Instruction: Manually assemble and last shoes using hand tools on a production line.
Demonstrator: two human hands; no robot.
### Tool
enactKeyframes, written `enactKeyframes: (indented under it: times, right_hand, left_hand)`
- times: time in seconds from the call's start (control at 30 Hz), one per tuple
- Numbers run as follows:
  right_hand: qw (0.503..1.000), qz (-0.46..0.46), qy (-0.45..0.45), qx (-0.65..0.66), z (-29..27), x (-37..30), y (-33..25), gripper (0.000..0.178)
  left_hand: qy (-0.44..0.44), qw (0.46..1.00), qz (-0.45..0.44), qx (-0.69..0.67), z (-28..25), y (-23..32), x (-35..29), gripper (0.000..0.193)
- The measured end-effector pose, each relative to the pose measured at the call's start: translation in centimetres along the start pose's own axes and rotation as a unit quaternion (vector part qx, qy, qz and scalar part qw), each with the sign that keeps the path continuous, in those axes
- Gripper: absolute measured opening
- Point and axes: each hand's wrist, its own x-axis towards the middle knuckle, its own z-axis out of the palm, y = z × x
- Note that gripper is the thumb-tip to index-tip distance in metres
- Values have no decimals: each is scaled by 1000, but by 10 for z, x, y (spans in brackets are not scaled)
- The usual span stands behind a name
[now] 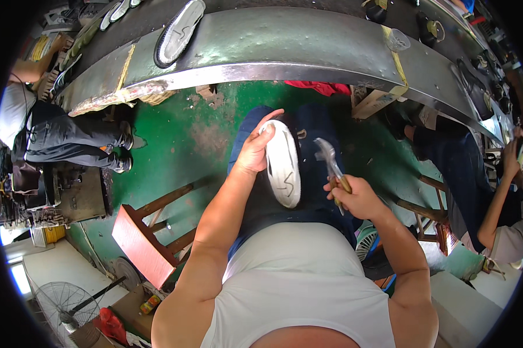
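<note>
My left hand is closed round one end of a shoe held over my lap. Its pale underside, with a dark hand-drawn mark, faces up, and dark material shows along its edge. To the right of the shoe, my right hand grips lasting pliers by their yellowish handles. The metal jaws point up and away from me, apart from the shoe. Ahead, a similar shoe with a pale, marked underside lies on the metal-topped bench.
A clear cup and several dark shoes stand along the bench to the right. A wooden stool is at my left, a wire fan behind it. One person's legs show at left; another person sits at right.
</note>
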Motion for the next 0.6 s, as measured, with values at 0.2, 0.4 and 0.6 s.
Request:
enactKeyframes:
  times: [0.2,0.4,0.6]
  right_hand:
    - [966,-40,31,-255,3,20,-2,38]
    - [975,-47,-13,-214,2,45,-4,20]
    - [979,132,34,154,-16,58,33,20]
  left_hand:
    - [-24,999,-22,-26,-10,1,-5,87]
    - [-38,999,-32,-17,-3,0,-9,89]
    - [-19,1000,-10,-16,-18,-5,-8,80]
